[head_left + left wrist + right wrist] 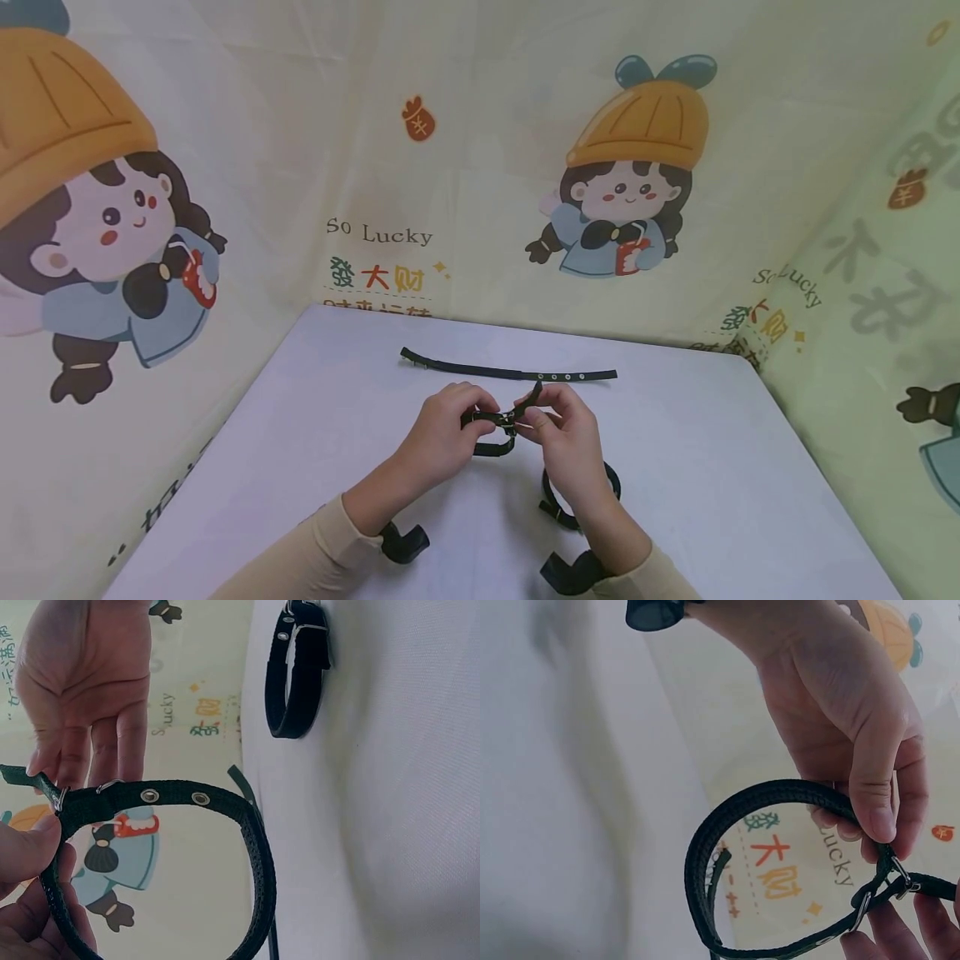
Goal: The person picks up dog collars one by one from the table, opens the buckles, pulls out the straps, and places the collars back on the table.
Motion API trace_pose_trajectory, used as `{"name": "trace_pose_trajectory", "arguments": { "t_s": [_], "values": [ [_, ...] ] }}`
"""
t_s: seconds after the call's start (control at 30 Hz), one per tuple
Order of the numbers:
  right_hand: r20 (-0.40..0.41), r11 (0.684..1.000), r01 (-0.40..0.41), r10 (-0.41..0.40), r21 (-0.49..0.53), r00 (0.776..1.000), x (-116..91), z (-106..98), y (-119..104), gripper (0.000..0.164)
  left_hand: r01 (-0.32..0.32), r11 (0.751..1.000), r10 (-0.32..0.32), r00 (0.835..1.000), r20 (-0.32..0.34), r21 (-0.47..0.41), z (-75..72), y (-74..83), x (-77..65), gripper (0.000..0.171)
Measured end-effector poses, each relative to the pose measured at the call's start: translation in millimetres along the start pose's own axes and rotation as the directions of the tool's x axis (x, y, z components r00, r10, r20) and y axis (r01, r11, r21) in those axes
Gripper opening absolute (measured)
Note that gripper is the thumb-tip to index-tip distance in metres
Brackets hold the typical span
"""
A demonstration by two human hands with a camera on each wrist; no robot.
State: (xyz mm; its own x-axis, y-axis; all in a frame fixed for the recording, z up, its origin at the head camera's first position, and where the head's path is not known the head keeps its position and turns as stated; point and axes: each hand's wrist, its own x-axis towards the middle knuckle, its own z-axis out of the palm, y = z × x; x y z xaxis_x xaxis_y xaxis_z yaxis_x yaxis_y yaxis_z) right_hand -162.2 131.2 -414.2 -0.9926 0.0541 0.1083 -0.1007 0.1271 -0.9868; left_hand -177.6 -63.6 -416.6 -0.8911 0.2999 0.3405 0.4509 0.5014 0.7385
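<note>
A dark collar [493, 450] with metal eyelets is bent into a loop above the table, held between both hands. My left hand [442, 433] grips it beside the metal buckle [901, 876], thumb on one face and fingers behind. On the other side of the buckle, my right hand [573, 442] pinches the strap between thumb and fingers. The strap's tip [536, 391] sticks up past the right thumb. In the left wrist view, two eyelets [150, 796] show along the loop's upper band. The right wrist view shows the loop's padded inner side.
A second collar [552, 507], buckled into a ring, lies under my right forearm, which hides part of it. Farther back, a straight collar [480, 369] lies across the white table [300, 433]. Printed cloth [480, 167] hangs behind the table. Black wrist devices [405, 543] sit under both cuffs.
</note>
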Motion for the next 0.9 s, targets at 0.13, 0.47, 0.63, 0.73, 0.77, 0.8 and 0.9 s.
{"name": "trace_pose_trajectory", "arguments": {
  "t_s": [0.13,0.47,0.63,0.73,0.77,0.8,0.9],
  "values": [
    [0.007,1.0,-0.007,0.007,0.026,1.0,0.3,-1.0,1.7,0.018,0.004,1.0,-0.004,1.0,0.005,-0.01,0.1,-0.2,-0.2,0.022],
    [0.007,0.998,-0.02,0.02,0.061,1.0,0.3,-1.3,2.6,0.019,0.002,1.0,-0.002,1.0,0.016,-0.018,2.0,-4.2,0.0,0.024],
    [0.019,0.998,-0.015,0.014,0.061,1.0,0.3,-0.6,3.2,0.018,-0.01,1.0,0.009,0.999,0.052,0.011,1.3,-5.2,1.5,0.024],
    [0.022,0.998,-0.013,0.012,0.057,1.0,0.2,-0.3,3.4,0.018,-0.008,1.0,0.005,0.996,0.086,0.031,0.8,-6.1,3.6,0.025],
    [0.022,0.998,-0.015,0.014,0.057,1.0,0.3,-0.3,3.3,0.017,-0.001,1.0,-0.001,0.995,0.098,0.029,0.6,-6.5,4.5,0.025],
    [0.022,0.998,-0.017,0.016,0.056,1.0,0.3,-0.3,3.2,0.017,0.01,1.0,-0.013,0.994,0.112,0.027,0.4,-6.8,5.5,0.025],
    [0.021,0.998,-0.025,0.024,0.054,0.999,0.5,0.0,2.7,0.017,0.069,0.998,-0.068,0.985,0.159,0.0,-0.4,-7.5,8.7,0.027]
  ]
}}
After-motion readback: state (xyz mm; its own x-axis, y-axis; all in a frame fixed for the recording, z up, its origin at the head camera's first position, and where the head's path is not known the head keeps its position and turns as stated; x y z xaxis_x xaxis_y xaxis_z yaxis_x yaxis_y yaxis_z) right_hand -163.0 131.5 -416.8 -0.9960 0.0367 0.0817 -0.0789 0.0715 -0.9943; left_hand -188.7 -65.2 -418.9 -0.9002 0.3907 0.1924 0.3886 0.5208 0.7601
